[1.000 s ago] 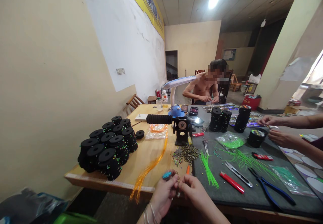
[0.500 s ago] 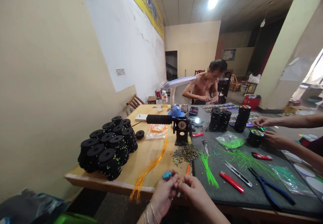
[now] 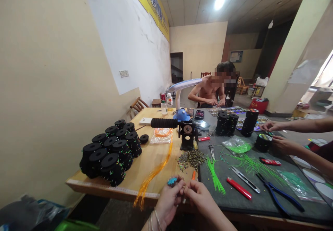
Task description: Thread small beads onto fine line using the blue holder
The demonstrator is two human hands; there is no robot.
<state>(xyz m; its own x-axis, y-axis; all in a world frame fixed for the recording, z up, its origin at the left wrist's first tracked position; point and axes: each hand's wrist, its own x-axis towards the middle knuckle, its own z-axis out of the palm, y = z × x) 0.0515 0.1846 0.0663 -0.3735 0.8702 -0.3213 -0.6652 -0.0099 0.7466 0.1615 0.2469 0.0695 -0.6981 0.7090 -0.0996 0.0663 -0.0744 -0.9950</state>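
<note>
Both hands are meeting at the near table edge: the left hand (image 3: 168, 199) and the right hand (image 3: 201, 197) are pinching one tiny piece (image 3: 183, 189) between their fingertips, too small to identify. A blue bead cluster (image 3: 172, 180) is sitting on top of the left hand's fingers, and thin bangles (image 3: 155, 220) are circling that wrist.

A white bottle (image 3: 169, 100) at the far end is showing a label reading "100". The yellow banner (image 3: 152, 0) on the wall is carrying blue characters that are too foreshortened to read.

Since a second ago the pinch is staying put, while a co-worker's hands (image 3: 282, 143) are drawing closer to a low black spool (image 3: 262, 141) and are now touching it.

Stacked black foam spools (image 3: 111, 151) are crowding the wooden table (image 3: 145, 165) on the left, with orange strands (image 3: 156, 170) trailing over its edge just beside the left hand. A hand-crank winder (image 3: 187, 131) is standing behind a bead pile (image 3: 191, 158). Green strands (image 3: 214, 172), a red lighter (image 3: 239, 188) and blue pliers (image 3: 282, 193) are lying on the dark mat (image 3: 234, 203).
</note>
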